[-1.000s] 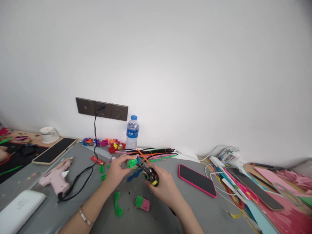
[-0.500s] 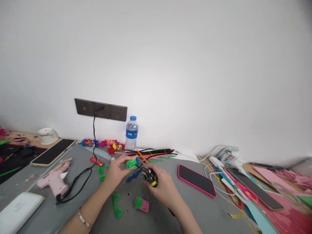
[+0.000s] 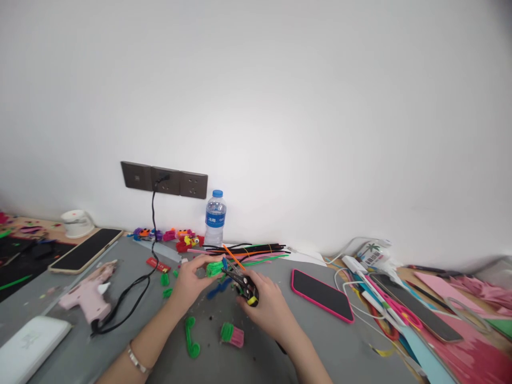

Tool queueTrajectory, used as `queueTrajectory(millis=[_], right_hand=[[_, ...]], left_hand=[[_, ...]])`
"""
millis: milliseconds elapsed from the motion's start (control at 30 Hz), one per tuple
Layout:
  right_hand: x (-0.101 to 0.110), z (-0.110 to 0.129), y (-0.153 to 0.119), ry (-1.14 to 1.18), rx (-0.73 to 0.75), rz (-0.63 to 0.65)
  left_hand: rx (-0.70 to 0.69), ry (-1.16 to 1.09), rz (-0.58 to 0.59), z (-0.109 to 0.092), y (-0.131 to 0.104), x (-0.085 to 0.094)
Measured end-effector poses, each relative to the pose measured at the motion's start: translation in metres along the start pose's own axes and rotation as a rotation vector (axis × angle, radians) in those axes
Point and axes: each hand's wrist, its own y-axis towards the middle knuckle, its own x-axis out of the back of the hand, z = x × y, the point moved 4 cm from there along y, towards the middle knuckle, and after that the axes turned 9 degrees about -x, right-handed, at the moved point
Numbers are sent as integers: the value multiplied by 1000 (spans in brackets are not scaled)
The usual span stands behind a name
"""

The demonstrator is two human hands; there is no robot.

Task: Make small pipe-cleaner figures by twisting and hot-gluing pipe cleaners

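My left hand (image 3: pixel 194 280) pinches a small bundle of green pipe cleaner (image 3: pixel 214 269) with a blue part at its right end. In my right hand (image 3: pixel 267 304) are pliers (image 3: pixel 246 284) with dark jaws and a bit of yellow on the handle. Their tip meets the blue end of the bundle; whether the jaws are closed on it I cannot make out. Below the hands lie a green curled pipe-cleaner piece (image 3: pixel 192 337) and a green-and-pink pipe-cleaner block (image 3: pixel 232 335). Blue pipe cleaner (image 3: pixel 218 288) rests on the table behind the pliers.
Pipe cleaners (image 3: pixel 252 249) lie in a pile behind my hands, beside a water bottle (image 3: pixel 215 218). On the left are a pink glue gun (image 3: pixel 88 293) with its black cord and a white box (image 3: pixel 34 346). A pink-edged phone (image 3: pixel 322 295) lies right, near cables and scissors (image 3: pixel 410 319).
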Motion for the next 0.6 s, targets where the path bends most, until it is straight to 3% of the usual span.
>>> queueTrajectory(millis=[600], right_hand=[[3,3,-1,0,-13,20]], left_hand=[[15,-4,12,-1,0,-1]])
